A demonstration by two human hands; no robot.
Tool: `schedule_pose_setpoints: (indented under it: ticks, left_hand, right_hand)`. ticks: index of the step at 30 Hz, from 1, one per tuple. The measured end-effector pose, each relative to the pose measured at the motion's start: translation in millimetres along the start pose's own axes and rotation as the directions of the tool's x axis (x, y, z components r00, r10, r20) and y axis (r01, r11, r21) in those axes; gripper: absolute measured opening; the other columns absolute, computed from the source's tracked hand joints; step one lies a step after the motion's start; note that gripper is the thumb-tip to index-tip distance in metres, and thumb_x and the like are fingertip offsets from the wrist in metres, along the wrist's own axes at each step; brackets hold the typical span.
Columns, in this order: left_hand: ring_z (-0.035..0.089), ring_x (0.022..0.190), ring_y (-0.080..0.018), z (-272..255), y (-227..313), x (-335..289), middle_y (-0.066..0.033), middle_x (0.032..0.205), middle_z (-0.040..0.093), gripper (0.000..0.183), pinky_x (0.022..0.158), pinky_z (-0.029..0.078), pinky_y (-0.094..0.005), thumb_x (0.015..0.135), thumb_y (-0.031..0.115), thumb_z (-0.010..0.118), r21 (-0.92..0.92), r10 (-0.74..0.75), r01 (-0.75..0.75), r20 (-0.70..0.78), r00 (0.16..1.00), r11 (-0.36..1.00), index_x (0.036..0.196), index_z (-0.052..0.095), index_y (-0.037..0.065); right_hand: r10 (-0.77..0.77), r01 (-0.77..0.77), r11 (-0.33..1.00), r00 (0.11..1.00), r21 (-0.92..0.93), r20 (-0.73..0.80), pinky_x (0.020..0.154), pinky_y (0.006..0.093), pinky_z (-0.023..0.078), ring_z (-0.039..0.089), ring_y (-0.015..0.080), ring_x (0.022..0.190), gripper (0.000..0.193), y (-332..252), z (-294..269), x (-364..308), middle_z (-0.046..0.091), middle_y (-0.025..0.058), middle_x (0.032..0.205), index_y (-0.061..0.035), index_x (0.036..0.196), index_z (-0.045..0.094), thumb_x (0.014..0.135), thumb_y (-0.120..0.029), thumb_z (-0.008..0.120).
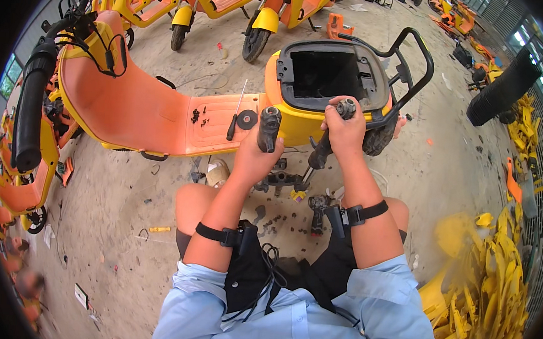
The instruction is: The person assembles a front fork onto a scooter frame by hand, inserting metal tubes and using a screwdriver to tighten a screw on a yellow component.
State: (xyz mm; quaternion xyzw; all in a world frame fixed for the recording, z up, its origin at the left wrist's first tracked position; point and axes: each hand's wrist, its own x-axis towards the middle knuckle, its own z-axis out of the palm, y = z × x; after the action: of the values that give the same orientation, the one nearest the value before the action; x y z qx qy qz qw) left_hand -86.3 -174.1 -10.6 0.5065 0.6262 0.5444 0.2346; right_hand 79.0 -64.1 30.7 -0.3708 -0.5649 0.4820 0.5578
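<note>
A dark grey metal tube with an open round end (269, 131) is clamped in the left hand (255, 159), whose fingers are wrapped around it, and its open end is pointed upward. By the right hand (346, 130), a long blackish tube with a metal-rimmed end (321, 150) is gripped firmly near its top; it is held tilted, and from its lower part a shiny silver rod (309, 172) is seen. The two hands are kept apart, side by side, in front of a yellow-and-orange electric scooter (124, 109). Below them, a dark metal crosspiece (280, 179) is seen near the rod's lower end; whether both tubes are joined to it cannot be told.

On the scooter's flat orange footboard (210, 142), a thin screwdriver with a black handle (231, 129) is laid just beside a flat black ring (242, 118), and small dark screws (196, 115) are scattered to their left. An open black-framed compartment (285, 69) is placed behind the right hand. On the grey concrete floor (125, 191), a dark pistol-shaped power tool (317, 213) is found between the knees. At the lower right, yellow plastic panels (483, 298) are heaped.
</note>
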Motion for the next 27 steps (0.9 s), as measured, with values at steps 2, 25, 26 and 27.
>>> schedule_pose_setpoints:
  ticks: [2,25,26,27]
  left_hand:
    - [0.064,0.087,-0.0224,2.0,0.0,2.2,-0.0131,0.096,0.067,0.036,0.082,0.051,-0.0353,0.084,0.014,0.070,0.027,0.015,-0.016,0.017,1.000,1.000,0.116,0.059,0.002]
    - [0.051,0.070,-0.0096,-16.4,-27.0,17.0,0.0011,0.074,0.055,0.018,0.065,0.045,-0.0280,0.091,0.016,0.069,-0.019,0.052,-0.050,0.066,0.997,0.999,0.085,0.057,0.004]
    - [0.050,0.070,-0.0098,-17.6,-23.6,17.7,0.0011,0.074,0.055,0.018,0.065,0.045,-0.0282,0.091,0.015,0.069,-0.027,0.026,-0.024,0.071,0.997,0.999,0.085,0.057,0.004]
    - [0.050,0.070,-0.0100,-18.2,-21.4,18.7,0.0012,0.074,0.054,0.018,0.066,0.045,-0.0284,0.091,0.015,0.069,-0.035,0.001,0.002,0.076,0.997,0.999,0.085,0.056,0.004]
  right_hand:
    - [0.004,-0.004,1.000,1.000,-0.017,-0.015,0.055,0.0254,0.046,0.058,0.0090,0.056,0.010,-2.2,-2.7,-0.5,0.059,0.0010,0.071,-0.0049,0.095,0.058,0.086,-0.007,0.063]
    - [0.091,-0.072,0.995,0.952,-0.075,0.293,0.064,0.0254,0.048,0.055,0.0074,0.068,0.025,9.6,-14.6,-2.2,0.059,-0.0012,0.077,-0.0052,0.094,0.056,0.088,-0.019,0.076]
    - [0.166,-0.109,0.977,0.929,-0.184,0.330,0.065,0.0257,0.048,0.055,0.0076,0.068,0.026,14.2,-17.1,-3.4,0.060,-0.0007,0.078,-0.0052,0.093,0.058,0.087,-0.020,0.078]
    - [0.136,-0.109,0.989,0.939,-0.103,0.317,0.066,0.0271,0.049,0.054,0.0082,0.069,0.024,20.6,-15.7,-7.0,0.062,0.0001,0.077,-0.0045,0.089,0.060,0.086,-0.020,0.078]
